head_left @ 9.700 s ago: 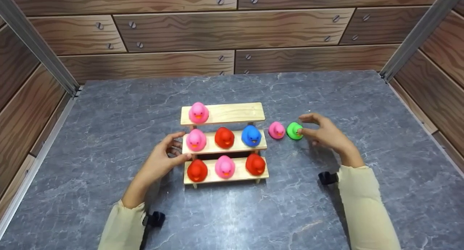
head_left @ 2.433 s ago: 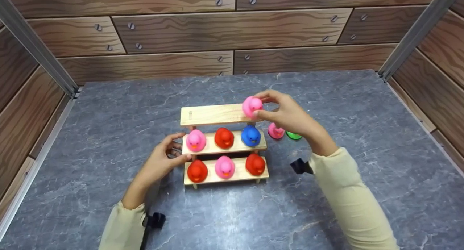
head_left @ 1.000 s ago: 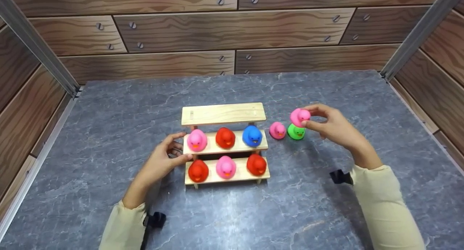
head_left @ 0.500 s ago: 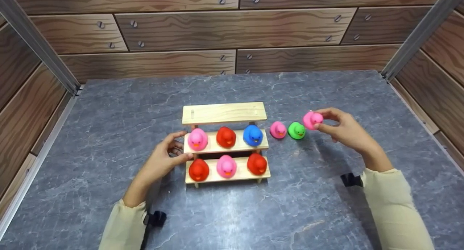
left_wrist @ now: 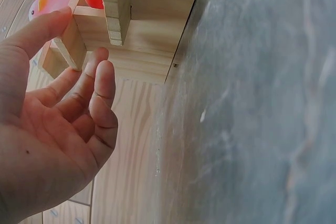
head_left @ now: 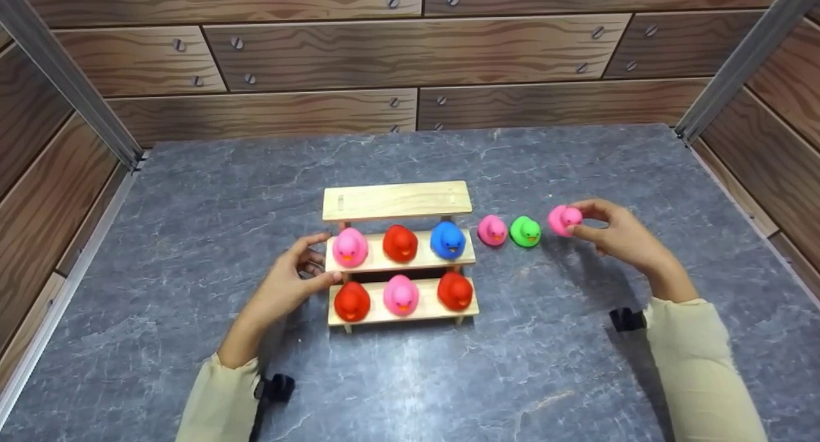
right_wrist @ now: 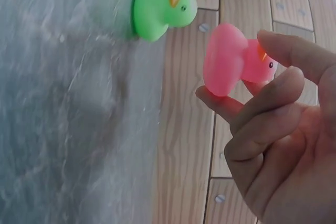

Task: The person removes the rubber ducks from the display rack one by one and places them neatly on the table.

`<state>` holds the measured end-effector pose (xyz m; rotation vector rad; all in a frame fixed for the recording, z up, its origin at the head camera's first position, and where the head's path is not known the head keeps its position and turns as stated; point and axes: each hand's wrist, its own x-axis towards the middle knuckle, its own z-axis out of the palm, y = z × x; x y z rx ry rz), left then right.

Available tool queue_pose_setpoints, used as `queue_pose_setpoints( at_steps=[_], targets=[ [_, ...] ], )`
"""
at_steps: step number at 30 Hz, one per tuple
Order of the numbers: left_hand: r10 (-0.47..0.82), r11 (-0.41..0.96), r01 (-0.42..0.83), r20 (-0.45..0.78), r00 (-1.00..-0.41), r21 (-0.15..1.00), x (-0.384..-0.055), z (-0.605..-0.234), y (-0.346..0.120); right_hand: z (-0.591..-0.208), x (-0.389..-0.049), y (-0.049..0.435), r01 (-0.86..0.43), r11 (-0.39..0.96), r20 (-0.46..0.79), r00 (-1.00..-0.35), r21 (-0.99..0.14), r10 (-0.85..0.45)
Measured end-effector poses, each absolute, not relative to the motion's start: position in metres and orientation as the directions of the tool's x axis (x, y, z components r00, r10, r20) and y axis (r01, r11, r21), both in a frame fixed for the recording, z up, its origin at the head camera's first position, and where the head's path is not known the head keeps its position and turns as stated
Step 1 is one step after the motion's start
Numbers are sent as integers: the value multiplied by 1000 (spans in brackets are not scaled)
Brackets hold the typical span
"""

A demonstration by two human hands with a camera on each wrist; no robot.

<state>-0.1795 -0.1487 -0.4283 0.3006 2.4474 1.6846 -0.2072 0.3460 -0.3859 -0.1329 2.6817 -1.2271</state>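
Observation:
A pink rubber duck (head_left: pixel 564 220) is pinched between the thumb and fingers of my right hand (head_left: pixel 631 240); the right wrist view has the duck (right_wrist: pixel 226 60) off the table, its base exposed. To its left on the table sit a green duck (head_left: pixel 526 231) and another pink duck (head_left: pixel 492 230). My left hand (head_left: pixel 282 288) grips the left end of the middle tier of a three-tier wooden stand (head_left: pixel 397 202), thumb in front and index finger behind. The middle tier carries pink, red and blue ducks (head_left: pixel 448 240); the bottom one red, pink and red ducks (head_left: pixel 455 291). Its top tier is bare.
The grey marbled tabletop (head_left: pixel 397 384) spreads around the stand. Wood-patterned panels (head_left: pixel 410 51) close off the back and both sides, with metal posts (head_left: pixel 737 57) at the rear corners.
The pink duck has come off the top tier in my right hand. It has since moved right, past the green duck, and sunk lower. My left hand has stayed on the stand.

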Motion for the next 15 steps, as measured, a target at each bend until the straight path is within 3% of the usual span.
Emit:
queue_pose_setpoints(
  at_steps=[15],
  targets=[
    [249,347,76,-13,-968,935,-179,-428,-148,-401,-216,359,-1,691,-177,-967,-723,-185]
  ],
)
